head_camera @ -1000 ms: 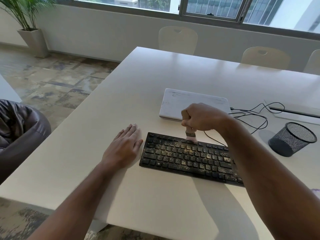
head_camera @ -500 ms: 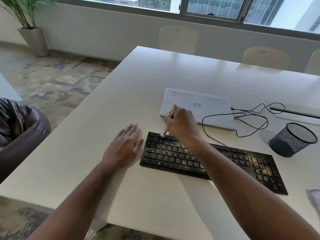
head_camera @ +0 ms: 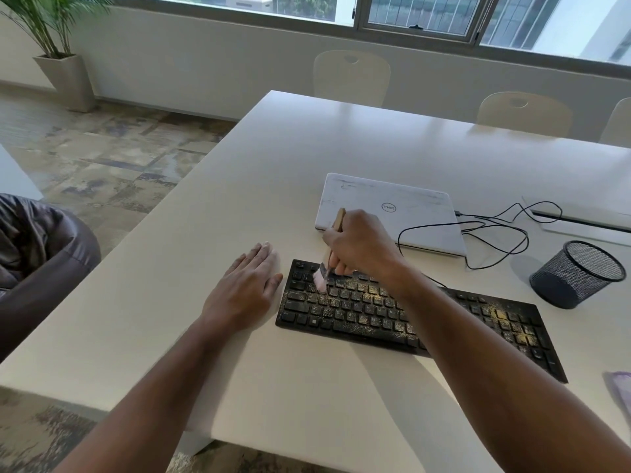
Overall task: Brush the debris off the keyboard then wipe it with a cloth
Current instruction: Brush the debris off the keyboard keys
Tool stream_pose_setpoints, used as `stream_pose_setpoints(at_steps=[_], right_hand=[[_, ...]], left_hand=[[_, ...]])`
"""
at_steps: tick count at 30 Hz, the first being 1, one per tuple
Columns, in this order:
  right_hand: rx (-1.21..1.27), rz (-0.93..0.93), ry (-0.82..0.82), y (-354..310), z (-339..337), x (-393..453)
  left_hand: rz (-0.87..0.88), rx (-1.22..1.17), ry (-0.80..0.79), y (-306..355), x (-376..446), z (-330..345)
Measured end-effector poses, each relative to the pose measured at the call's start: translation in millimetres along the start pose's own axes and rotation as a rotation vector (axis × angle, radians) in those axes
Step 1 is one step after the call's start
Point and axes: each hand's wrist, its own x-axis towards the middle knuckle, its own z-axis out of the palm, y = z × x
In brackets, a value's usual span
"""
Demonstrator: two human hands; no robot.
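Observation:
A black keyboard [head_camera: 358,312] lies on the white table [head_camera: 307,158], dusted with yellowish debris across its keys. My right hand [head_camera: 358,245] grips a small brush [head_camera: 322,274] with a wooden handle; its pale bristles touch the keys near the keyboard's upper left corner. My left hand [head_camera: 244,288] lies flat on the table with straight fingers, right beside the keyboard's left edge. A purple cloth [head_camera: 621,387] shows partly at the right edge of the frame.
A closed white laptop [head_camera: 403,206] lies behind the keyboard, with a black cable [head_camera: 495,233] looping to its right. A black mesh cup [head_camera: 577,274] stands at the right. A second laptop [head_camera: 580,220] sits far right. Chairs line the far side; a beanbag [head_camera: 37,247] is left.
My right hand swept the brush leftward along the keyboard's top row, then drew it slightly down onto the upper left keys. The left hand stayed put.

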Motion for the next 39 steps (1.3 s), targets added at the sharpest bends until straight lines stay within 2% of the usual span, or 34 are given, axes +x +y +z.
stream_pose_setpoints(at_steps=[3,9,14,19,24,29,33,37,39], right_hand=[[0.023,-0.017,0.102,3.0,-0.4,2.5],[0.035,0.023,-0.050,0.3,-7.0,-5.4],[0.055,0.032,0.133,11.5,-12.4,0.6],[-0.017,0.053,0.021,11.5,-10.0,-6.3],[0.041,0.041,0.132,13.7,-12.3,-1.8],[0.006,0.062,0.023,13.3,-13.5,-6.7],[0.049,0.052,0.108,16.5,-13.9,-3.2],[0.023,0.074,-0.026,13.2,-16.7,-9.5],[0.051,0.066,0.015,12.7,-20.1,-8.5]], left_hand=[[-0.002,0.002,-0.004,1.1,0.1,-1.0],[-0.002,0.006,-0.012,0.1,0.3,-0.6],[0.001,0.007,-0.013,-0.6,0.9,0.3],[0.005,0.010,-0.017,-0.6,0.3,0.3],[0.002,0.011,-0.013,-0.3,0.3,-0.3],[0.001,0.009,-0.011,-0.4,0.2,0.0],[0.000,0.006,-0.004,0.0,0.1,-0.2],[-0.003,0.001,-0.003,0.4,0.6,0.1],[-0.001,0.000,0.000,0.7,0.6,-0.2]])
